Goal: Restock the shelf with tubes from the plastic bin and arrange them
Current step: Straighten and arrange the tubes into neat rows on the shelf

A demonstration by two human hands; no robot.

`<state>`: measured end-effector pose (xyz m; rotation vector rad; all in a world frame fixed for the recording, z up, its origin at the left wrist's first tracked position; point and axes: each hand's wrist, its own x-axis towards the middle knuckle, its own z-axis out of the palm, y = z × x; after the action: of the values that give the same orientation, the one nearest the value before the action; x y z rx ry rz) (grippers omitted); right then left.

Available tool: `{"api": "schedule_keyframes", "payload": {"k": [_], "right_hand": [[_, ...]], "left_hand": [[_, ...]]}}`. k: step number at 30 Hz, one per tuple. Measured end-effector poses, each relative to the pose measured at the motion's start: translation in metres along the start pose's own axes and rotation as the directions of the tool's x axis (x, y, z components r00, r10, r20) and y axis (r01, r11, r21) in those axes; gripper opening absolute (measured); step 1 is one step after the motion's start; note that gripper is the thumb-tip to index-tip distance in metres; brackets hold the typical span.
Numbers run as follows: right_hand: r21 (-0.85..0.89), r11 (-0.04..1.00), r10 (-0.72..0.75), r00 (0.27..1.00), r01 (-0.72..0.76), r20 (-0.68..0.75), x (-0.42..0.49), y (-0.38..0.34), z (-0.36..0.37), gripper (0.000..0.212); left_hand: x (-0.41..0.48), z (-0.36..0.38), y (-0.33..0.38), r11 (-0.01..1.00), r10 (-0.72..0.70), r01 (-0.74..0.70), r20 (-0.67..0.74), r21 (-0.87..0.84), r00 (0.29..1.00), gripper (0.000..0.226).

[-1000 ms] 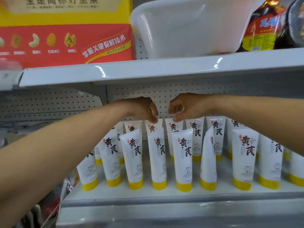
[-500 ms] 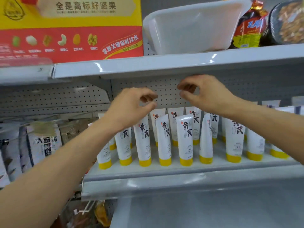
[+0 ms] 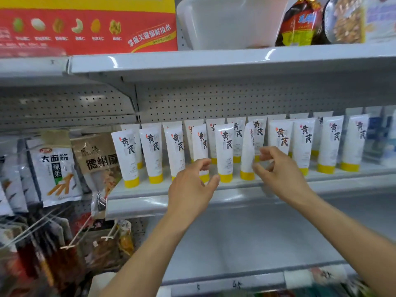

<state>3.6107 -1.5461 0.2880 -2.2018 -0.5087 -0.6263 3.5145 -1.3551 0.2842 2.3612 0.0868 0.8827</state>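
A perforated grey back panel (image 3: 235, 97) runs beneath a glossy, light-streaked upper shelf (image 3: 214, 61).

I see tubes (image 3: 225, 151) in rows on the shelf (image 3: 150, 202), the plastic bin (image 3: 231, 24) above them, snack packets (image 3: 53, 172) to their left.

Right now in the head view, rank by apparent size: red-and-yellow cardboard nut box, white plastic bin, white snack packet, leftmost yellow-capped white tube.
1. Red-and-yellow cardboard nut box, though cropped.
2. White plastic bin, also cropped.
3. White snack packet.
4. Leftmost yellow-capped white tube.
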Motion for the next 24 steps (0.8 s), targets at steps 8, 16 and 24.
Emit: {"api": "schedule_keyframes", "payload": {"k": [8, 16, 24], "right_hand": [[-0.191, 0.977, 0.117, 0.986, -0.093, 0.118, 0.017, -0.006, 0.013, 0.041], [-0.242, 0.959, 0.183, 0.977, -0.151, 0.114, 0.026, -0.002, 0.023, 0.034], [-0.258, 0.956, 0.158, 0.986, -0.138, 0.056, 0.026, 0.002, 0.023, 0.053]], "left_hand": [[0.022, 0.033, 0.012, 0.981, -0.148, 0.148, -0.008, 0.128, 0.989, 0.046], [0.035, 0.052, 0.017, 0.970, -0.244, 0.244, 0.031, 0.008, 0.969, 0.041], [0.051, 0.064, 0.026, 0.943, -0.265, 0.262, -0.015, 0.204, 0.964, 0.058]]}}
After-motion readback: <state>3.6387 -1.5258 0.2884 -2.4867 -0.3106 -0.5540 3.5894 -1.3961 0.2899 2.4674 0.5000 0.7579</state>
